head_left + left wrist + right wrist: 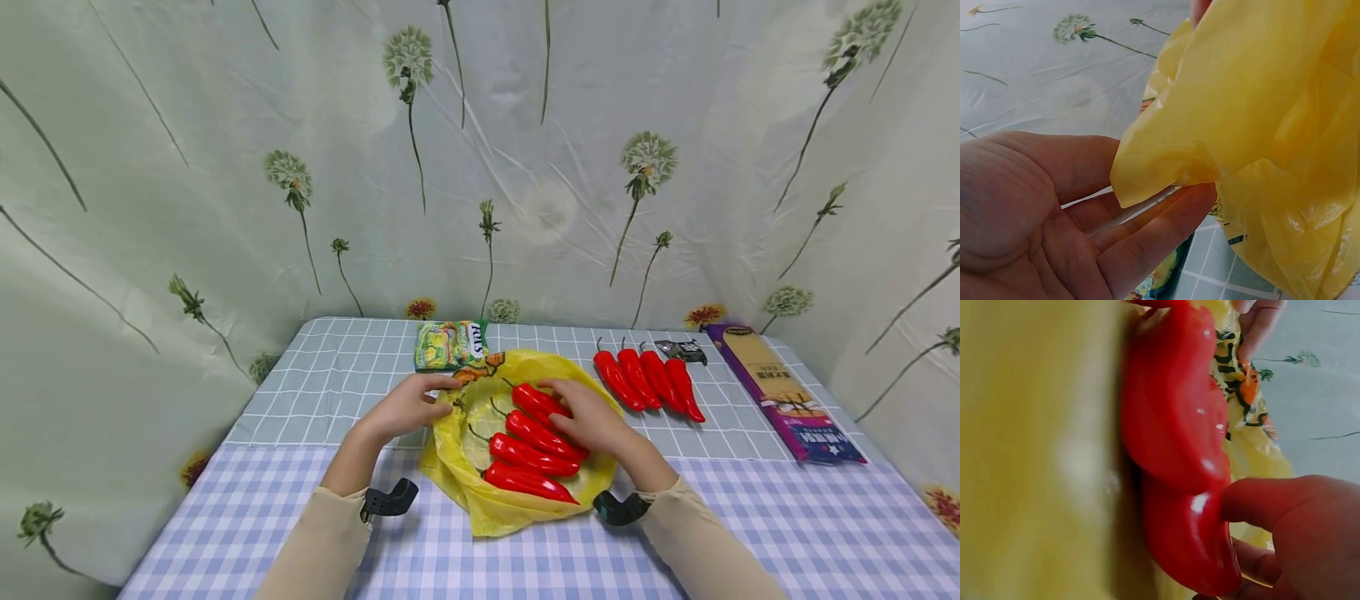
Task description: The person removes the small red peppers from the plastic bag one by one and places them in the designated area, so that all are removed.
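Observation:
A yellow plastic bag [498, 518] lies spread on the table, its mouth facing up. Several glossy red chili peppers [525, 481] lie side by side inside, stems pointing left. My left hand [408, 404] pinches the bag's left rim; in the left wrist view, a fold of the bag [1166, 150] sits between thumb and fingers. Over the far right of the bag, my right hand [588, 412] grips the farthest chili pepper [534, 402] by its lower end. In the right wrist view, the thumb presses on the red pepper [1188, 537], and the other fingers are partly hidden behind it.
More red chili peppers [637, 382] lie in a row right of the bag. A small black packet [681, 351] is behind them. Farther right stands out a long purple and tan package [783, 392]. A green snack packet [450, 344] lies behind the bag, near the hanging cloth.

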`<state>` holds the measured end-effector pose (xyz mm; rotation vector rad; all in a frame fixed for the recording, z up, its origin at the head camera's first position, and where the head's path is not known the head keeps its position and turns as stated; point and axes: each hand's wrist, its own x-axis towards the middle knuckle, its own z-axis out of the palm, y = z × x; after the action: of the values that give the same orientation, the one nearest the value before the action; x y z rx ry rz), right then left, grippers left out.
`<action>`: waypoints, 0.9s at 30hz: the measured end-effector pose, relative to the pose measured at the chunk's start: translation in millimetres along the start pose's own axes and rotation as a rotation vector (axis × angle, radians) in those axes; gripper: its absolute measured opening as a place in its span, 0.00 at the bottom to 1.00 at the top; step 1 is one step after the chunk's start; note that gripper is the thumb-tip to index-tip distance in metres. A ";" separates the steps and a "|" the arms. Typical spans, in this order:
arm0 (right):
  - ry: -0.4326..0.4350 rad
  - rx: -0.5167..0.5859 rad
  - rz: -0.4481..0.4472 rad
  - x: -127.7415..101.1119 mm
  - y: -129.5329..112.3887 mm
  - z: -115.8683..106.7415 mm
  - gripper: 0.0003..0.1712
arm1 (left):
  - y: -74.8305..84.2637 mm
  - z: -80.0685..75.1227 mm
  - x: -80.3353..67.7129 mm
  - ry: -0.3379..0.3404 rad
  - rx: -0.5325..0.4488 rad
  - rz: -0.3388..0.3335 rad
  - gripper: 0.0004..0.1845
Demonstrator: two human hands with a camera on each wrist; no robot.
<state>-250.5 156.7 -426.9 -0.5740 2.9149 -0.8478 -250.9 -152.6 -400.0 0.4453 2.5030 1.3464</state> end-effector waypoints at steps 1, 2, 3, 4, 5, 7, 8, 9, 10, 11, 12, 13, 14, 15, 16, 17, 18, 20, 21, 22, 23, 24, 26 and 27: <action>-0.006 0.002 0.013 -0.9 -1.2 -1.4 0.30 | 0.0 -0.1 -0.1 0.000 0.002 0.000 0.21; -0.011 0.004 0.023 -2.1 -1.9 -3.0 0.30 | -0.1 -0.1 -0.1 0.001 0.004 0.000 0.21; -0.014 0.006 0.032 -3.2 -2.5 -4.5 0.31 | 0.0 -0.2 0.0 0.001 0.005 0.001 0.21; -0.015 0.010 0.037 -4.4 -2.7 -6.0 0.31 | -0.1 -0.3 0.1 0.002 0.005 0.002 0.21; -0.015 0.011 0.038 -5.8 -3.0 -7.4 0.31 | -0.3 -0.4 0.3 0.002 0.006 0.003 0.21; -0.013 0.011 0.019 -9.4 -3.1 -10.6 0.32 | -0.5 -0.6 0.7 0.003 0.006 0.004 0.21; -0.010 0.011 0.010 -11.6 -3.1 -12.4 0.32 | -0.7 -0.6 0.9 0.003 0.005 0.004 0.21; -0.009 0.010 0.002 -14.0 -3.1 -14.1 0.32 | -0.9 -0.7 1.1 0.002 0.005 0.002 0.21; -0.010 0.011 -0.007 -16.6 -3.0 -15.9 0.32 | -1.1 -0.7 1.3 0.002 0.006 0.001 0.21; -0.014 0.014 -0.012 -19.5 -2.9 -17.7 0.33 | -1.4 -0.7 1.4 0.001 0.006 0.000 0.21; -0.016 0.018 -0.014 -22.5 -2.9 -19.6 0.33 | -1.5 -0.7 1.5 0.000 0.006 0.000 0.21; -0.017 0.023 -0.014 -25.4 -2.4 -21.3 0.34 | -1.5 -0.7 1.7 -0.001 0.006 0.000 0.21; -0.019 0.031 -0.010 -28.1 -1.8 -22.7 0.34 | -1.4 -0.7 1.9 -0.002 0.007 0.001 0.21; -0.020 0.040 -0.008 -30.7 -0.8 -24.0 0.36 | -1.4 -0.8 1.9 -0.002 0.009 0.002 0.21; -0.019 0.051 -0.008 -33.2 0.2 -25.3 0.37 | -1.3 -0.8 2.0 -0.003 0.009 0.003 0.21; -0.016 0.061 -0.008 -35.4 1.5 -26.6 0.39 | -1.2 -0.9 2.1 -0.004 0.010 0.005 0.21; -0.010 0.070 -0.010 -37.5 2.7 -27.8 0.41 | -1.1 -0.9 2.0 -0.005 0.010 0.006 0.21; 0.003 0.091 -0.021 -41.2 5.9 -30.3 0.46 | -0.9 -1.0 1.9 -0.005 0.012 0.009 0.21; 0.010 0.101 -0.029 -42.8 8.1 -31.7 0.49 | -0.7 -0.9 1.8 -0.005 0.014 0.010 0.21; 0.021 0.109 -0.041 -44.3 10.3 -33.0 0.50 | -0.6 -0.8 1.6 -0.005 0.013 0.012 0.21; 0.034 0.115 -0.050 -45.8 12.2 -34.3 0.51 | -0.4 -0.6 1.4 -0.005 0.013 0.013 0.21; 0.048 0.122 -0.054 -47.4 14.0 -35.7 0.52 | -0.2 -0.4 1.2 -0.004 0.012 0.014 0.21; 0.077 0.141 -0.057 -50.6 17.7 -38.5 0.53 | 0.3 -0.1 0.9 -0.005 0.009 0.011 0.21; 0.094 0.146 -0.055 -52.1 19.3 -39.9 0.52 | 0.5 0.1 0.8 -0.006 0.007 0.010 0.21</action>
<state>-214.6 211.0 -406.0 -0.6217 2.8980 -1.1130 -251.5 -152.0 -399.7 0.4630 2.5045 1.3383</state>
